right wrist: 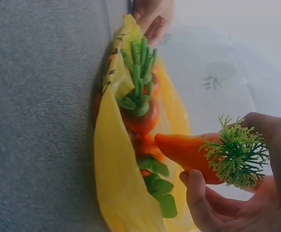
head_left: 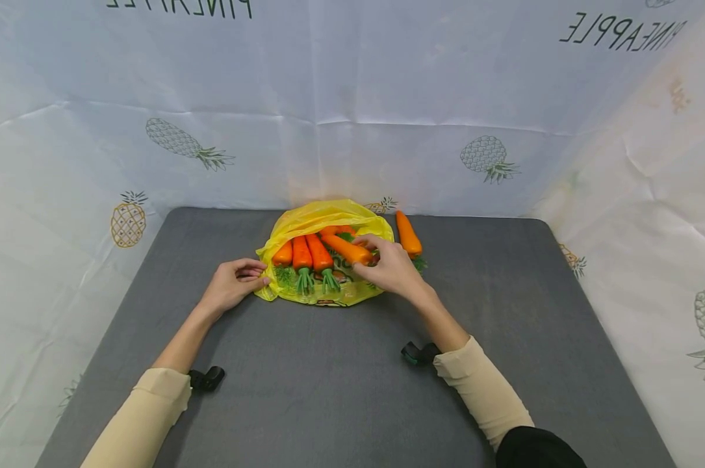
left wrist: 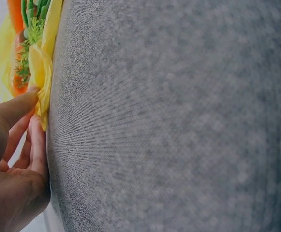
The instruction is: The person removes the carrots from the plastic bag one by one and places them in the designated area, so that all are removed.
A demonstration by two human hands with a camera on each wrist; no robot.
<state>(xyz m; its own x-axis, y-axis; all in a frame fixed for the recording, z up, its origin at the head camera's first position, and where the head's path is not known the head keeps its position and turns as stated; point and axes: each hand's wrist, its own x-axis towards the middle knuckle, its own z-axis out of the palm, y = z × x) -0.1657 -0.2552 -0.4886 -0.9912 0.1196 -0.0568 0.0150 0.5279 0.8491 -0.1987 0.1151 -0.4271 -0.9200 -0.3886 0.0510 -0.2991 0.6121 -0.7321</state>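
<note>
Head: both forearms (head_left: 185, 338) slant inward over the bench (head_left: 323, 377); the right hand (head_left: 390, 265) holds a carrot (head_left: 347, 248) at the yellow bag's (head_left: 305, 218) mouth. Left wrist: the left hand (left wrist: 14, 179) pinches the bag's edge. Right wrist: fingers (right wrist: 202, 205) grip the carrot's leafy end.

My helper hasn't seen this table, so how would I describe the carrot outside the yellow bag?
On the grey table, find the yellow bag near the far edge. Right of it lies an orange carrot, leaves at its near end. It's the only visible carrot neither bagged nor held.
</note>
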